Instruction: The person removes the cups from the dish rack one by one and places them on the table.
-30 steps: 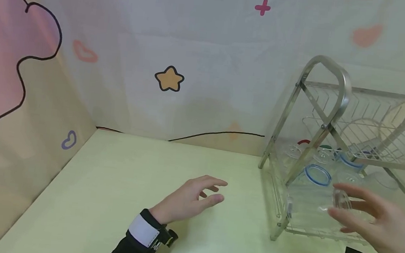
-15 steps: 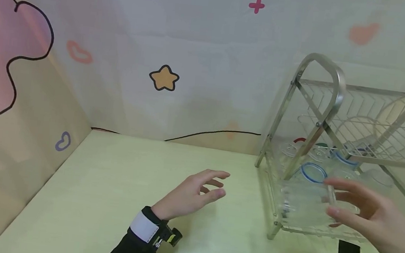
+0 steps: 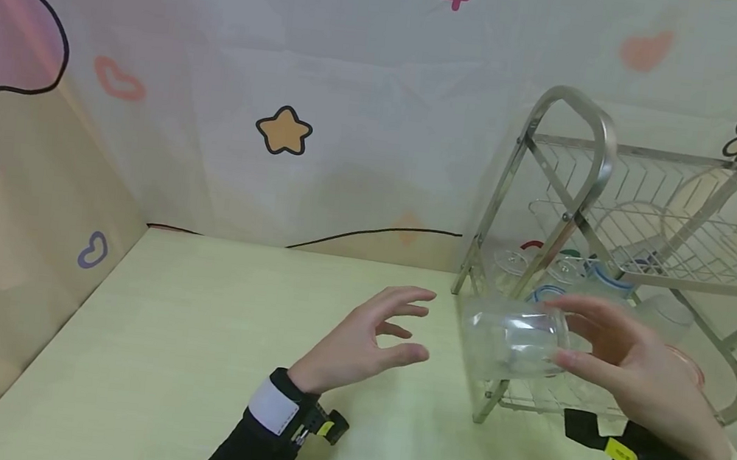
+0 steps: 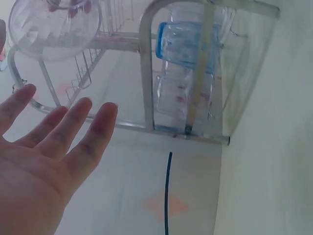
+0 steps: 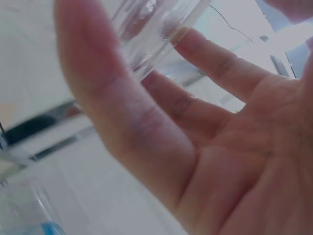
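Observation:
My right hand [image 3: 635, 367] grips a clear glass [image 3: 514, 340] by its near end, thumb on one side and fingers on the other. Tipped on its side, the glass points left, in front of the rack's lower shelf. In the right wrist view, the thumb [image 5: 117, 103] and fingers pinch the end of the glass [image 5: 151, 36]. The left hand [image 3: 367, 341] is held over the table with fingers spread and nothing in it. From the left wrist view, its palm [image 4: 39, 176] faces the glass [image 4: 54, 32], apart from it.
A two-tier metal dish rack [image 3: 596, 152] stands at the right. On its lower shelf are several clear glasses, one with a blue rim [image 3: 613, 279]. Clear dishes [image 3: 639, 219] sit on the top tier. A patterned cloth [image 3: 357, 73] hangs behind the pale table [image 3: 196, 361].
The right hand has brought the glass up and left, out past the rack's front. The left hand has risen a little and spread its fingers wider. The head view has shifted slightly right.

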`<action>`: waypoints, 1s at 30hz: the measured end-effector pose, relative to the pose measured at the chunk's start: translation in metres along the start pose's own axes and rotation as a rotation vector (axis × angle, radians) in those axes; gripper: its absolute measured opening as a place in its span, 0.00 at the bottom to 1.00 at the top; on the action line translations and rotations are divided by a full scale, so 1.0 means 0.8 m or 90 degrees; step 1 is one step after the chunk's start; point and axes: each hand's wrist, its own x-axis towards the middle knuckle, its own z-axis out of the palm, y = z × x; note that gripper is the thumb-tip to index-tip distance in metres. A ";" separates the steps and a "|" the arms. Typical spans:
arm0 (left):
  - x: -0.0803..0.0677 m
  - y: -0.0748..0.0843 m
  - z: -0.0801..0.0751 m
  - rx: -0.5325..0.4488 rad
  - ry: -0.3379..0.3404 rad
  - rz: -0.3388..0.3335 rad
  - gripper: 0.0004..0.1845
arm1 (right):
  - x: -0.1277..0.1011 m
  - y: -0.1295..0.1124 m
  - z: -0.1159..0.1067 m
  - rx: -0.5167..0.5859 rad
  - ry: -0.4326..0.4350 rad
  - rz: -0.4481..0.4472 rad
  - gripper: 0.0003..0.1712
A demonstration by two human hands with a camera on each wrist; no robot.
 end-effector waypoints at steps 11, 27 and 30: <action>0.010 0.012 0.003 -0.105 -0.020 -0.014 0.45 | 0.033 -0.001 0.019 0.233 -0.090 -0.099 0.30; 0.010 0.015 0.013 -0.186 -0.006 -0.001 0.49 | 0.044 -0.008 0.033 0.244 -0.111 -0.056 0.27; 0.007 0.014 0.012 -0.181 -0.003 -0.018 0.47 | 0.045 -0.005 0.036 0.260 -0.125 -0.055 0.27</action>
